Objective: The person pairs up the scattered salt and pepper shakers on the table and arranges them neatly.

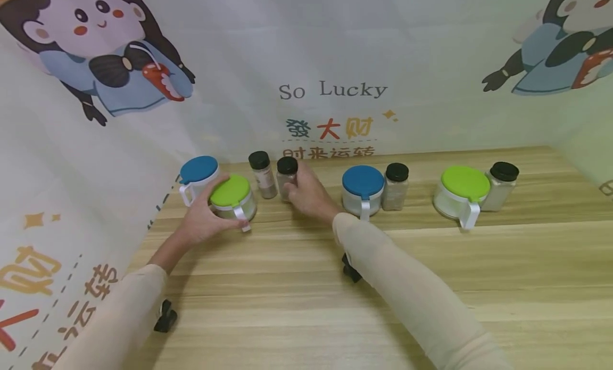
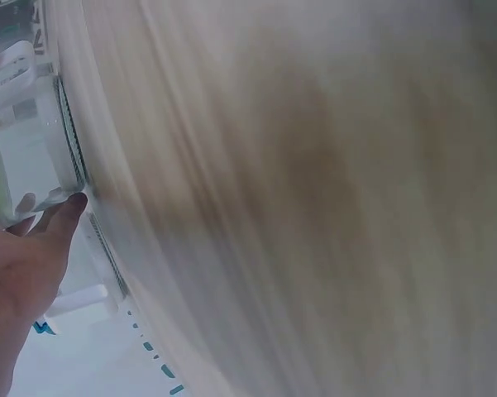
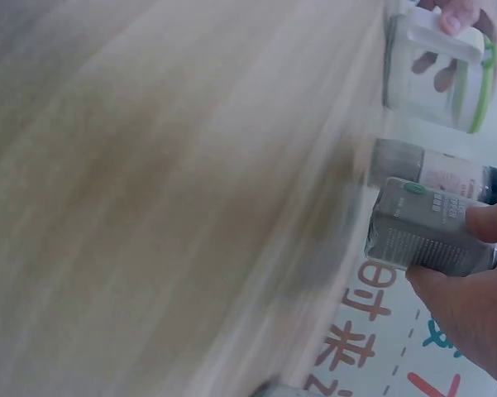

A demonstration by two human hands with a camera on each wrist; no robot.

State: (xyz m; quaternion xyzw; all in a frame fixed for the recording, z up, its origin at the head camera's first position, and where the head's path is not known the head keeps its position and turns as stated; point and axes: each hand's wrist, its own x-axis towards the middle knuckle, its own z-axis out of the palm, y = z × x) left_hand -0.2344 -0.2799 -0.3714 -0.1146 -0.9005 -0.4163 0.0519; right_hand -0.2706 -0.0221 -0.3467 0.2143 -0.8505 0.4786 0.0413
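Observation:
On the left, my left hand [image 1: 202,216] grips a seasoning jar with a green lid [image 1: 232,191], fingers round its far side and thumb at the white handle. Its clear body [image 3: 434,78] shows the fingers through it in the right wrist view. My right hand [image 1: 312,193] holds a square spice bottle with a black cap [image 1: 287,166] between thumb and fingers; its grey printed label [image 3: 426,223] faces the right wrist camera. Just left of that bottle stands a round spice shaker with a black cap [image 1: 262,174]. A blue-lidded jar [image 1: 198,170] stands behind the left hand.
Right of my right hand stand another blue-lidded jar [image 1: 362,191] and a black-capped bottle [image 1: 395,187]. Farther right are a second green-lidded jar [image 1: 463,189] and a black-capped bottle [image 1: 502,186]. A printed curtain [image 1: 230,66] backs the wooden table [image 1: 287,301].

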